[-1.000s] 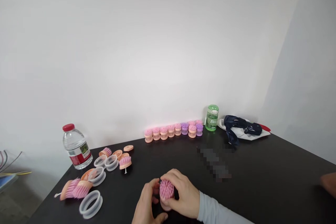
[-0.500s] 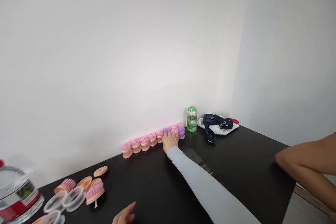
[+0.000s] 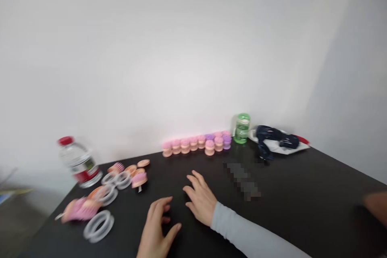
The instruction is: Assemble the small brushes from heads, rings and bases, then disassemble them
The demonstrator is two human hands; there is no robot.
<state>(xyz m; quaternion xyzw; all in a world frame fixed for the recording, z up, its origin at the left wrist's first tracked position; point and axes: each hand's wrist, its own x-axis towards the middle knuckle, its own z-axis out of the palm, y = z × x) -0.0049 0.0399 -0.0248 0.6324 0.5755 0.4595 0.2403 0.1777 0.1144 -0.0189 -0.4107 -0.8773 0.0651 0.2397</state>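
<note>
My right hand hovers low over the black table, fingers spread, holding nothing; a grey sleeve covers its forearm. My left hand lies open just left of it near the front edge, also with nothing in it. A row of pink and purple brushes on peach bases stands along the wall, well beyond both hands. At the left lie loose pink brush heads, peach discs and clear plastic rings. The picture is blurred by head motion.
A water bottle with a red cap stands at the table's left rear. A green bottle and a dark blue item on white paper sit at the back right. Another person's hand shows at the right edge.
My right hand set a brush in the row by the wall, then drew back with nothing in it to the near middle. My left hand came up beside it. The view swung back left.
</note>
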